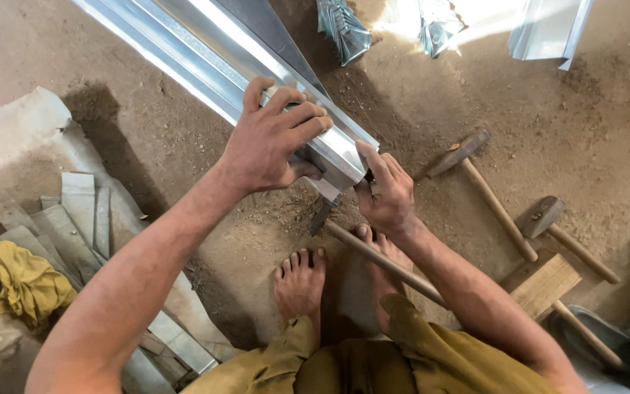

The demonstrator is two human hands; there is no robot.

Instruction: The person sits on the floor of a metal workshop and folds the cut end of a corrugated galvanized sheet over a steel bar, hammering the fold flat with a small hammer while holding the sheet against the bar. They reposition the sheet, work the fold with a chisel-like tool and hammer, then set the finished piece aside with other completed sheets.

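Centrally: one long folded sheet-metal channel [213,55], bright and silvery, running from the far left down to the middle of the scene, its near end resting low over the dirt floor [475,95].

Left hand [271,138]: laid over the near end of the channel, fingers [304,117] curled across its top edge and thumb underneath, gripping it firmly.

Right hand [386,193]: just right of the channel's end, fingers [373,164] closed around a small dark tool [322,215] whose tip pokes out below the metal; whether the tool touches the channel cannot be told.

Bare feet [300,281]: two, planted on the floor near the person, directly below the hands. A long wooden handle [380,263] lies across the right foot.

Right side: two wooden-handled hammers [497,208], lying near each other on the floor, beside a flat wooden block [545,284].

Left side: a heap of grey sheet-metal offcuts [78,211], with a crumpled yellow cloth [27,281] lying on its near left edge.

Far edge: crumpled and folded metal pieces [344,29], in strong sunlight.
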